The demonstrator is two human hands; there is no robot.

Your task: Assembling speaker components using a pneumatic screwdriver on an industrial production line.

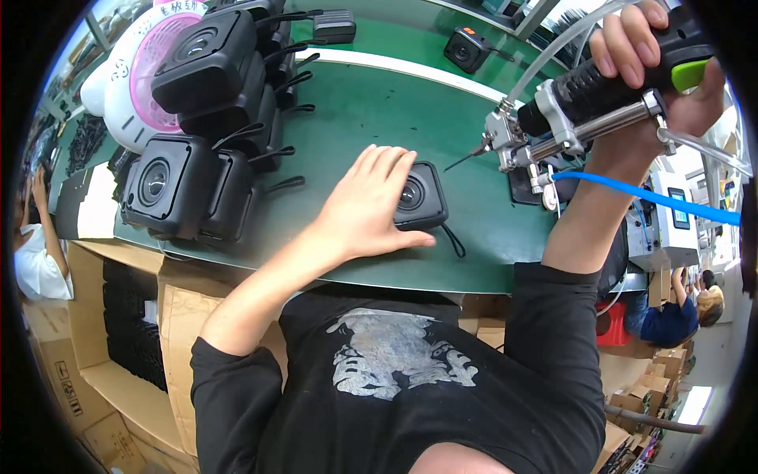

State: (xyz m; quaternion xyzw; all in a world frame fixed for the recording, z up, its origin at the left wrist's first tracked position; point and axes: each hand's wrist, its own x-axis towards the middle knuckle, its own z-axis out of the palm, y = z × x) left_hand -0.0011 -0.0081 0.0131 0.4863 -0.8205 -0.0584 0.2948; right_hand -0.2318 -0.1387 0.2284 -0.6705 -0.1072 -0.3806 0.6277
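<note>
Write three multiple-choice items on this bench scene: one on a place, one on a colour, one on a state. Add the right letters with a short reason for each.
1. Where does the left hand rest?
A. On the small black speaker on the green mat
B. On a cardboard box
C. On the pink fan

2. What colour is the thick air hose by the right forearm?
A. Red
B. Blue
C. Yellow

3. How is the dispensing gun held in the right hand?
A. Lying on the mat
B. Hanging from a hook
C. Gripped above the mat, needle toward the speaker

Key: A, the palm covers the speaker's left side; B, the hose is bright blue; C, fingers wrap its black handle.
</note>
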